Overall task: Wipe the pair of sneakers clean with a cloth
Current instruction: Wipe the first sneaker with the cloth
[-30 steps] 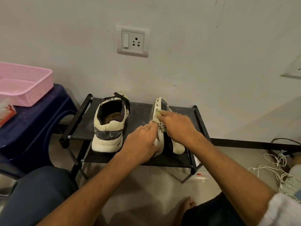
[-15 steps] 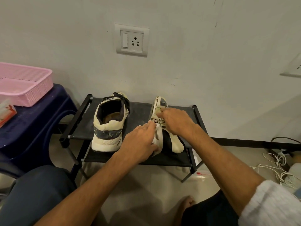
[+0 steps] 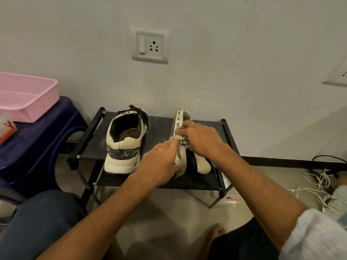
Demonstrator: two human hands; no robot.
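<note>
2 hands on 1 tipped sneaker (image 3: 203, 166): left hand (image 3: 159, 162) grips it, right hand (image 3: 202, 139) clutches cloth (image 3: 183, 141).

On a rack (image 3: 159, 132) against the wall (image 3: 244, 62), an upright sneaker (image 3: 123, 147) stands at 9 o'clock and a tipped sneaker (image 3: 181, 117) at 3, between left hand (image 3: 159, 162) and right hand (image 3: 202, 139), with the cloth (image 3: 183, 141) under the right. Socket (image 3: 150, 45) above at 12; basket (image 3: 47, 102) on stool (image 3: 37, 143) at 9; cables (image 3: 319, 190) on the floor (image 3: 169, 212) at 4.

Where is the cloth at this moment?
In the head view, right of centre: the cloth is bunched under the right hand against the tipped sneaker on the black rack.
</note>
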